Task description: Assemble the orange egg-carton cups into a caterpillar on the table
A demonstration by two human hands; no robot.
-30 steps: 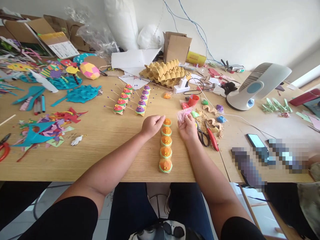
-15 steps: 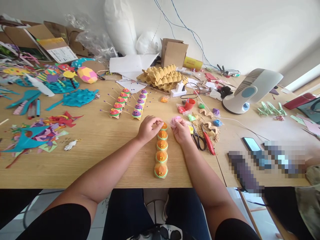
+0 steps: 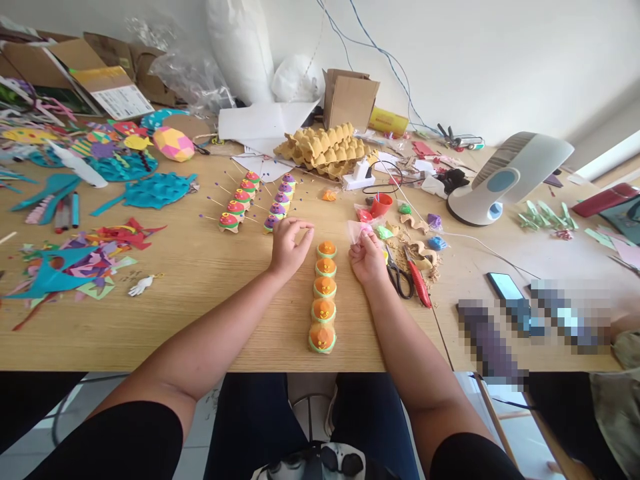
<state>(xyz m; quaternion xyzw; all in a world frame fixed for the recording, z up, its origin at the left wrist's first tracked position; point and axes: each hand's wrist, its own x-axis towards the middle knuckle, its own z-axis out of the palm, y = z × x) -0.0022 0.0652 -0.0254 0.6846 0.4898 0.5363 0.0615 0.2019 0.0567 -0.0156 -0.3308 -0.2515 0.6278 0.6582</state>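
Note:
An orange egg-carton caterpillar (image 3: pixel 324 288) lies lengthwise in front of me, its domes edged in pale green with small yellow faces. Left of its far end hovers my left hand (image 3: pixel 290 245), thumb and forefinger closed in a pinch; anything between the tips is too small to make out. On the other side, my right hand (image 3: pixel 368 259) is closed on a small clear plastic bag of pink clay (image 3: pixel 367 229). Beyond my left hand stand a purple caterpillar (image 3: pixel 281 200) and a red-and-green one (image 3: pixel 241 200), both with thin sticks poking out at the sides.
Scissors (image 3: pixel 400 277) and a red-handled cutter (image 3: pixel 420 283) lie right of my right hand, near bagged clay and a red cup (image 3: pixel 381 204). Egg cartons (image 3: pixel 325 150) are stacked behind. A white fan (image 3: pixel 500 180) stands right; paper scraps (image 3: pixel 85 267) lie left. Another person's arm (image 3: pixel 625 327) shows far right.
My left hand has drawn away from the caterpillar's far end, up and to the left. My right hand has shifted slightly right with the bag of pink clay.

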